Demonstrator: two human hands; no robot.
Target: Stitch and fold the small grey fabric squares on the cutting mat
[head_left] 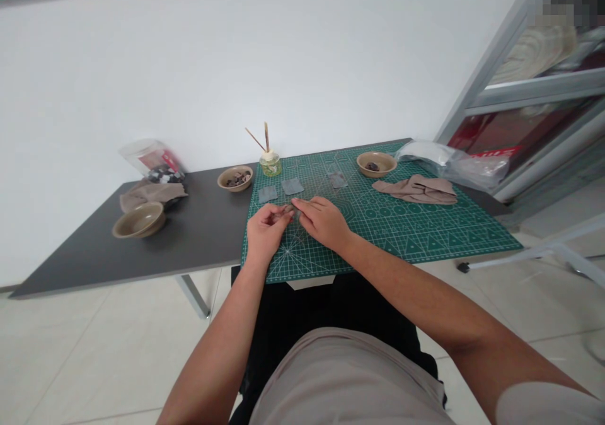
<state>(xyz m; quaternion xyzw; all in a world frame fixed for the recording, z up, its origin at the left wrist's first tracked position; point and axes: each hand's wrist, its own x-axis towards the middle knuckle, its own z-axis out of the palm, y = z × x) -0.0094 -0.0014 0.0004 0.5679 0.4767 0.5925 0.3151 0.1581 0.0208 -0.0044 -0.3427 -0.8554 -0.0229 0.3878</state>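
I can see a grey table (80,261) with a tan bowl (139,219) at its left end, just beside a crumpled cloth (151,193). Another bowl (235,178) holds dark pieces. Further right I have a glass jar (270,165) with two sticks, a third bowl (376,163), a second cloth (416,190) and a plastic bag (449,163).

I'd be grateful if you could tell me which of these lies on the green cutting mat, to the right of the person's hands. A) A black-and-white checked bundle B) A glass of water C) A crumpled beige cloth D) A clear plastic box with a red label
C. The crumpled beige cloth lies on the right part of the green cutting mat, beyond the right hand.
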